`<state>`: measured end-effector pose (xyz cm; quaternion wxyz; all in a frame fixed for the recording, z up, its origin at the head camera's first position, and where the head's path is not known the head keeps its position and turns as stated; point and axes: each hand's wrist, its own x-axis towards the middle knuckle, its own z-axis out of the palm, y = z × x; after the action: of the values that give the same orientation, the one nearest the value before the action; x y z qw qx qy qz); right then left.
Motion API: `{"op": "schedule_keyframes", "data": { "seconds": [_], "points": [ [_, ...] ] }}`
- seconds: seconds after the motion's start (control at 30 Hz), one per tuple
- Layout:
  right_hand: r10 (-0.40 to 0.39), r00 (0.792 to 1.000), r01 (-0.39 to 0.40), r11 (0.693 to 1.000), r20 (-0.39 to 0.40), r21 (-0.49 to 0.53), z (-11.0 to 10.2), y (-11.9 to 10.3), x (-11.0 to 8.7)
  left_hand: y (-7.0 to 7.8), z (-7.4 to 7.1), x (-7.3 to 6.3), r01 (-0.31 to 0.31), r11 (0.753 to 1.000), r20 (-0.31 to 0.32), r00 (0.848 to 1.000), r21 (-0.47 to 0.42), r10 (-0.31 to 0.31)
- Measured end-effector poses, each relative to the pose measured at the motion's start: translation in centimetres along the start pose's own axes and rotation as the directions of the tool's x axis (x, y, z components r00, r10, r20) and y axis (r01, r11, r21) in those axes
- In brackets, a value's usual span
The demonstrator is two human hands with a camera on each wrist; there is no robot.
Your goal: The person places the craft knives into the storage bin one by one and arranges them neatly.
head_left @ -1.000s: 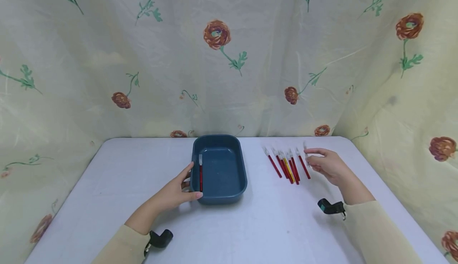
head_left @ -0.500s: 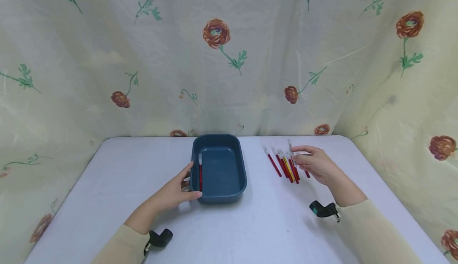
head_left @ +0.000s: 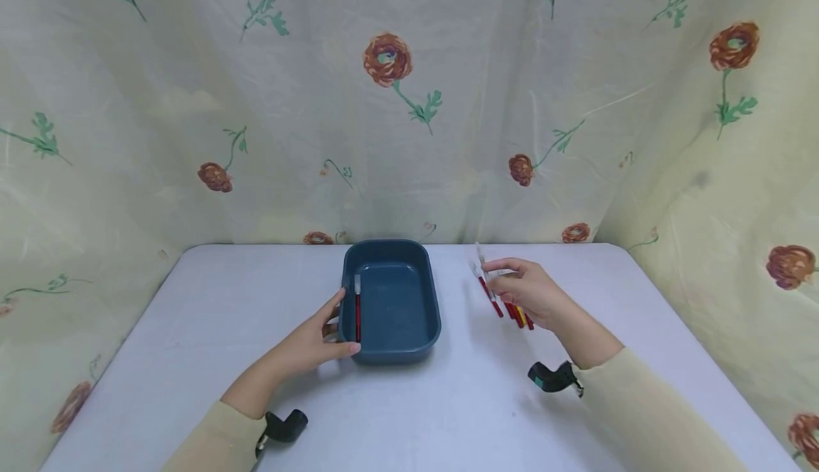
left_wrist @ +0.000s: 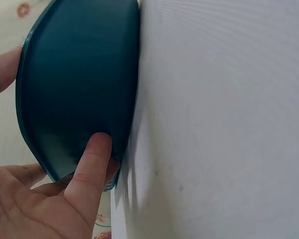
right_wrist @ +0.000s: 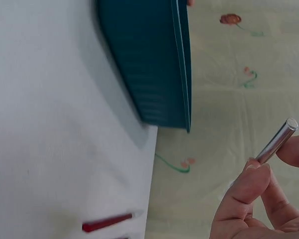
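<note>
My left hand (head_left: pixel 313 344) holds the dark blue plastic bin (head_left: pixel 397 357) at its left side, thumb on the near corner of the rim. In the left wrist view, fingers (left_wrist: pixel 92 164) lie against the bin's outer wall. One red pen (head_left: pixel 358 319) with a clear end lies lengthwise in the bin along the left wall. Between thumb and fingers my right hand (head_left: pixel 527 291) pinches a slim silver pen (right_wrist: pixel 277 142), raised over the loose pens. Below it, several red pens (right_wrist: pixel 108 222) and a yellow pen (head_left: pixel 521 315) lie on the table, partly hidden by the hand.
A white cloth covers the table (head_left: pixel 416 422). Behind and to the right hangs a floral curtain (head_left: pixel 448 138), close to the table's back edge. Each wrist wears a small black camera (head_left: pixel 552 377).
My right hand has moved left with the silver pen, from the right end of the loose pens to their left end, nearer the bin. The left hand and bin have stayed put.
</note>
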<state>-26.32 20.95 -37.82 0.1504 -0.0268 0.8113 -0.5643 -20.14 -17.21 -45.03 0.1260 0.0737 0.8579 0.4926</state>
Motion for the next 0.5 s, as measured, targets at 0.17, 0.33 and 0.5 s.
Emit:
{"op": "schedule_keyframes", "data": {
  "seconds": [0.17, 0.33, 0.5],
  "points": [
    [-0.011, 1.000, 0.011, 1.000, 0.018, -0.018, 2.1, -0.5, 0.4, 0.0, 0.0, 0.0, 0.001, 1.000, -0.001, 1.000, -0.002, -0.001],
    [-0.015, 0.999, 0.015, 1.000, 0.047, 0.005, 4.4, -0.9, 0.9, -0.1, 0.0, 0.0, 0.002, 1.000, -0.001, 1.000, -0.005, -0.002],
    [-0.018, 0.996, 0.017, 1.000, 0.086, 0.014, 6.0, -1.2, 1.2, -0.1, 0.0, 0.0, -0.001, 1.000, 0.004, 1.000, -0.009, 0.001]
  ]
}}
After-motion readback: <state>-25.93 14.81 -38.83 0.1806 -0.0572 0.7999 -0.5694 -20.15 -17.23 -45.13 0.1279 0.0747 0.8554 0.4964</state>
